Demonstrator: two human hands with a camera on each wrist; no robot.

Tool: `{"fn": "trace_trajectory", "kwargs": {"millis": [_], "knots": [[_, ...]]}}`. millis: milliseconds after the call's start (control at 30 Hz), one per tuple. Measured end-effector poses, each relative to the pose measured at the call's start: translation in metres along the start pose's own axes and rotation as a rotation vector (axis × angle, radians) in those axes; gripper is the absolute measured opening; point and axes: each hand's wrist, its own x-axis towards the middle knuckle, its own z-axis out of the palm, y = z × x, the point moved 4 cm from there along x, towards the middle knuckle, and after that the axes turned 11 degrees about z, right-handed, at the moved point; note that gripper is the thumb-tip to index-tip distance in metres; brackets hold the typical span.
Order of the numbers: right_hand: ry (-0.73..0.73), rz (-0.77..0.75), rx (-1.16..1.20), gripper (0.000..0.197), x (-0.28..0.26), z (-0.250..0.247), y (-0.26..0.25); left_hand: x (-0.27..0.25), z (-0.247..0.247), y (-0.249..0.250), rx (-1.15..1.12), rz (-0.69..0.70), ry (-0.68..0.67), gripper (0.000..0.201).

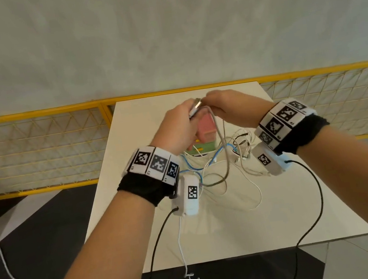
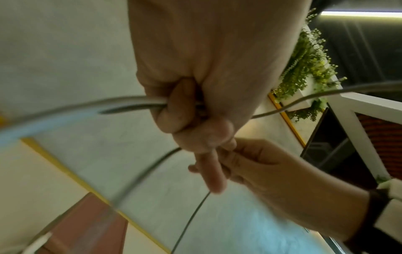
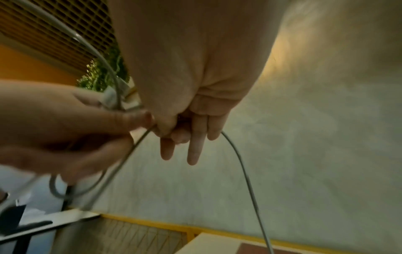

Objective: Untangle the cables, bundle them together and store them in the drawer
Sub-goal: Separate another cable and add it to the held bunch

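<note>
Both hands are raised over the white table (image 1: 295, 206) and meet fingertip to fingertip. My left hand (image 1: 185, 122) grips a grey cable (image 1: 225, 157) in its fist, and the cable's metal plug (image 1: 196, 107) sticks out at the top. My right hand (image 1: 223, 107) pinches the same cable next to the plug. In the left wrist view the left hand (image 2: 191, 111) is closed round the grey cable (image 2: 130, 103). In the right wrist view thumb and forefinger of the right hand (image 3: 169, 127) pinch the cable (image 3: 245, 173), which loops downward. A tangle of white and blue cables (image 1: 218, 165) lies below. A small pink and green drawer box (image 1: 205, 133) stands behind the hands, partly hidden.
A yellow mesh railing (image 1: 36, 149) runs behind and beside the table. One white cable (image 1: 182, 247) hangs over the table's front edge. Black leads (image 1: 316, 203) trail from the wrist cameras. The floor (image 1: 37, 233) on the left is dark.
</note>
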Motion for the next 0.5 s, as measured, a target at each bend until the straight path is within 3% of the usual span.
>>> {"fn": "trace_trajectory", "kwargs": {"millis": [33,200,400,500], "knots": [[0.013,-0.002,0.002,0.021,0.001,-0.004,-0.003,0.002,-0.001,0.000,0.002,-0.015,0.031,0.017],[0.049,0.155,0.185,0.016,-0.007,0.000,0.017,0.005,-0.017,-0.001,0.008,-0.032,0.116,0.033],[0.016,0.288,0.285,0.026,-0.015,0.034,0.056,-0.003,-0.035,0.002,-0.413,-0.034,0.486,0.028],[-0.025,0.328,0.342,0.026,-0.015,0.052,0.065,-0.010,-0.045,0.004,-0.445,-0.036,0.573,0.030]]}}
